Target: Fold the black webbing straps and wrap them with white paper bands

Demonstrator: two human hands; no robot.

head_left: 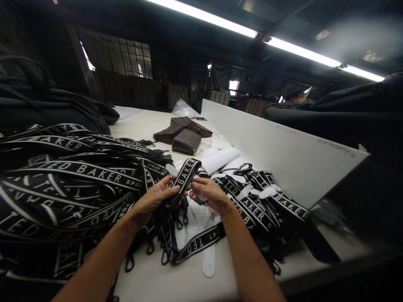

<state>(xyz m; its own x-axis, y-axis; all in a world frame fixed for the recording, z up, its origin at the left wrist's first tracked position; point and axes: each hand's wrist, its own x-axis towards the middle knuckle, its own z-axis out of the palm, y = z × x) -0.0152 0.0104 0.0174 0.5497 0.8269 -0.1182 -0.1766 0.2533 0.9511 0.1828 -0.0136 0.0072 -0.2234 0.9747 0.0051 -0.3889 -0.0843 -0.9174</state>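
My left hand (155, 200) and my right hand (210, 193) meet over the white table (176, 281), both closed on one black strap with white lettering (186, 174). The strap folds into a loop above my fingers and its tail runs down toward me, ending in black clips (184, 214). My left fingers pinch the fold; my right fingers grip the strap and a white strip beside it.
A big heap of lettered black straps (63, 180) fills the left. A bundle of folded straps wrapped in white strips (267, 197) lies to the right. Brown pouches (184, 134) sit farther back. A white board (283, 147) leans at the right. Black bags (47, 105) are stacked far left.
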